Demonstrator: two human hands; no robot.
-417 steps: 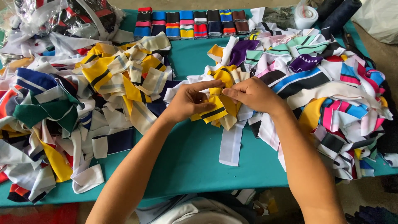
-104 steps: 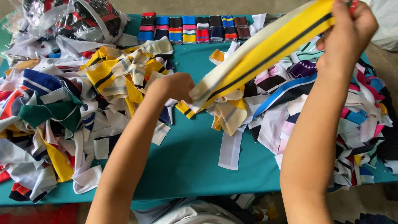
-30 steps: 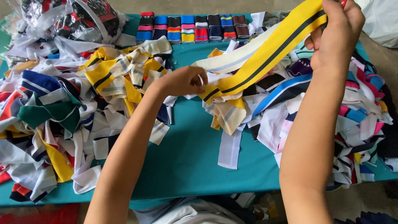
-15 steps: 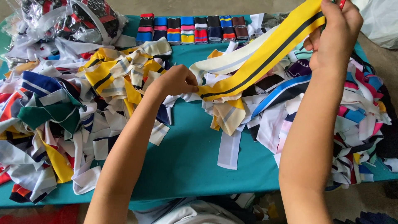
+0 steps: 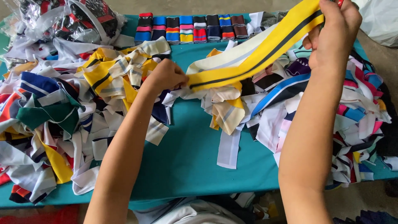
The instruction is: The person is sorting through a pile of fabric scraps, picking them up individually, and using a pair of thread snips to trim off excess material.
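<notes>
Head view. Surface: teal-covered table, heaped with cut fabric strips; concrete floor beyond.

Item in hand: one long yellow band with a dark centre stripe and cream edge, stretched taut, slanting from low at centre to high at upper right, above the table.

Left hand: fingers closed in a pinch on the band's lower end, just above the loose yellow-and-white pile.

Right hand: raised, fingers and thumb clenched round the band's upper end, near the frame's top edge.

Step, as judged: the band is being pulled straight for checking or sorting. A next move would call for keeping both ends gripped while folding or laying it flat.

Also present: mixed-colour heap at right; row of folded striped pieces along the far edge; clear plastic bag at top left.
</notes>
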